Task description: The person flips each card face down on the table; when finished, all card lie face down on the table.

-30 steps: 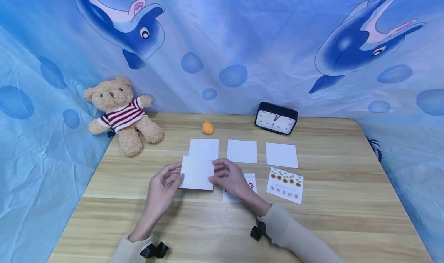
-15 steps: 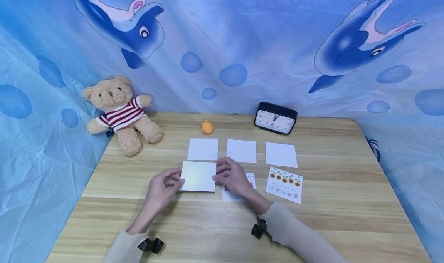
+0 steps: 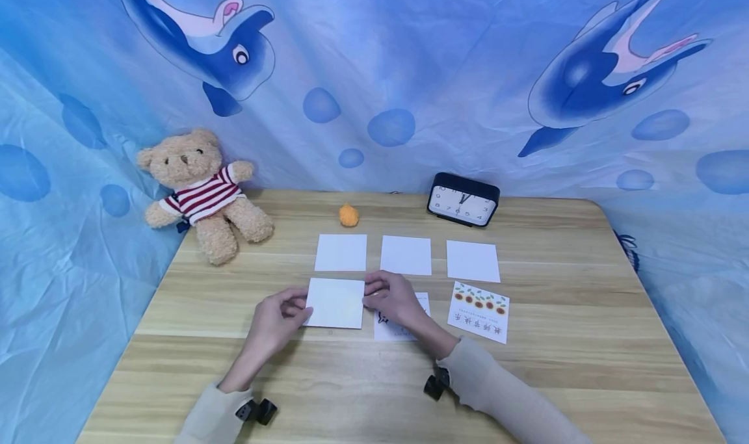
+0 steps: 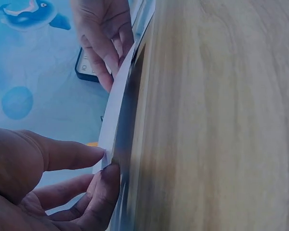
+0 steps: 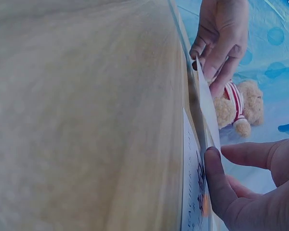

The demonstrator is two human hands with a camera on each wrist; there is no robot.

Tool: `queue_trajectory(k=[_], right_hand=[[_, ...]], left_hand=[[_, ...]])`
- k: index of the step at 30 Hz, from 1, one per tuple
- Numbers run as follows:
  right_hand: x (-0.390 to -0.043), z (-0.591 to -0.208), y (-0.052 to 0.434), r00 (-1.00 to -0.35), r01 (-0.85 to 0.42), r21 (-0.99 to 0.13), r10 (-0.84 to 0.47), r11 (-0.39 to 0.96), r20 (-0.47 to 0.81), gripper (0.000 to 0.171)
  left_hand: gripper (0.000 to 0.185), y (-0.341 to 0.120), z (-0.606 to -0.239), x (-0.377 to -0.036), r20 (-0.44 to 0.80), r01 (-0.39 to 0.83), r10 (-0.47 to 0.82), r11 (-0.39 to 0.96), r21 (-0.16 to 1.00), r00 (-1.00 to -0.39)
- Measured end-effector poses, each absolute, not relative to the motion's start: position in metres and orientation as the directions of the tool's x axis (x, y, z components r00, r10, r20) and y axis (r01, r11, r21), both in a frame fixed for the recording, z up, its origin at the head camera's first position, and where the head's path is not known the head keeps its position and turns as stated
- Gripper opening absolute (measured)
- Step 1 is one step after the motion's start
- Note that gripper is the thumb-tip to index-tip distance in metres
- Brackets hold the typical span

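Two hands hold one white card (image 3: 335, 304) by its sides, at the left end of the near row on the table (image 3: 351, 392). The left hand (image 3: 276, 320) pinches its left edge, and the right hand (image 3: 399, 302) pinches its right edge. The hands are apart, with the card between them. Maybe they hold it by the edges so most of its white top can be seen and it won't tip. It looks lifted a little off the table. I can't tell what is on its underside.

Just right of it, the writing card (image 3: 385, 331) lies partly hidden, because the right hand is over it. Next to that, on the right, is the sunflower card (image 3: 478, 314), a bit crooked, with its picture side up.

Farther away there is a row of three cards with white tops: the far left card (image 3: 341, 253), the far middle card (image 3: 406, 255) and the far right card (image 3: 473, 261). There are gaps between them, perhaps so each one is easy to grab.

At the back are an orange ball (image 3: 348, 215), a clock (image 3: 462, 200) and, on the left, a teddy bear (image 3: 199, 190). They are near the blue cloth (image 3: 351, 41), maybe to be out of the hands' way
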State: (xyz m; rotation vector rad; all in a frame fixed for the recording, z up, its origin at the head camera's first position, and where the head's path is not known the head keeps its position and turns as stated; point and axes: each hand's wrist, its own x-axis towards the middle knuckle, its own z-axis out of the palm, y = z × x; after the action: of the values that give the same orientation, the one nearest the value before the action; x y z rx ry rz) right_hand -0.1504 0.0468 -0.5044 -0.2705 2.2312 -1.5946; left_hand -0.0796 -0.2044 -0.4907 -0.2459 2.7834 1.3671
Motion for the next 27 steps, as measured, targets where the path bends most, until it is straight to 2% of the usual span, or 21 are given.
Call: queue_trajectory(k=[9,16,27], right_hand=[[-0.15,-0.499,0.045,-0.891,0.096,-0.918,-0.377,0.384,-0.251,0.039],[-0.15,-0.496,0.045,-0.886,0.072,-0.897,-0.385,0.436,-0.258,0.041],[-0.148,-0.492,0.045,-0.876,0.08,-0.9,-0.401,0.429,-0.269,0.047]], left_hand=[[0.038,-0.204,-0.493,-0.078,-0.08,-0.143,-0.127,0.63,0.763,-0.989],[0.042,-0.204,-0.492,-0.076,-0.095,-0.151,-0.122,0.631,0.761,-0.988],[0.045,-0.202,-0.493,-0.075,-0.064,-0.128,-0.121,0.652,0.747,-0.991]])
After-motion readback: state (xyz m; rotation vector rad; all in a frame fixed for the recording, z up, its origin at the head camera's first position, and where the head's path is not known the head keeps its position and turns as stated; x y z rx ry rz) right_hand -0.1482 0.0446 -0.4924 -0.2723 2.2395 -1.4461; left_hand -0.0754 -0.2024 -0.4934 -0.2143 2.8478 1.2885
